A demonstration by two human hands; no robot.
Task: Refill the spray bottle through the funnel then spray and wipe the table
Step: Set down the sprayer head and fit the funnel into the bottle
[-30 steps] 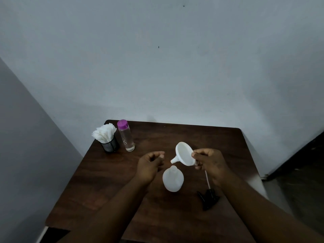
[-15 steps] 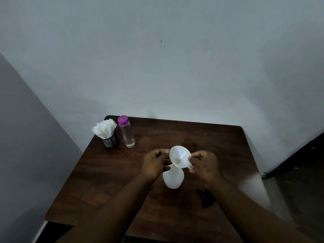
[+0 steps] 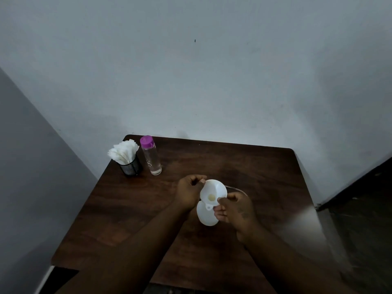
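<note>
Your right hand is curled round the near side of the white funnel. The thumb lies on the rim and the fingertips sit just under the small tab that hangs from the rim. Your left hand is also curled in, with its thumb tip meeting the funnel's far-left rim. Whether it pinches the rim or only touches it, you cannot tell from here.

The funnel sits above the white spray bottle, and its open mouth is tipped toward you. Its stem is hidden behind the bowl, and a pale yellowish spot shows at the throat. The spray bottle stands on the dark wooden table, near the middle and between your two hands. Its body is opaque, so its contents cannot be seen. A thin clear tube curves across the tabletop just behind your right hand.

Well apart from these, at the far left corner of the table, a clear bottle with a purple cap stands upright. It looks see-through down its whole length, and its fill level is hard to read. Just beside it on the left, a black mesh cup holds a fanned bunch of white paper napkins.
</note>
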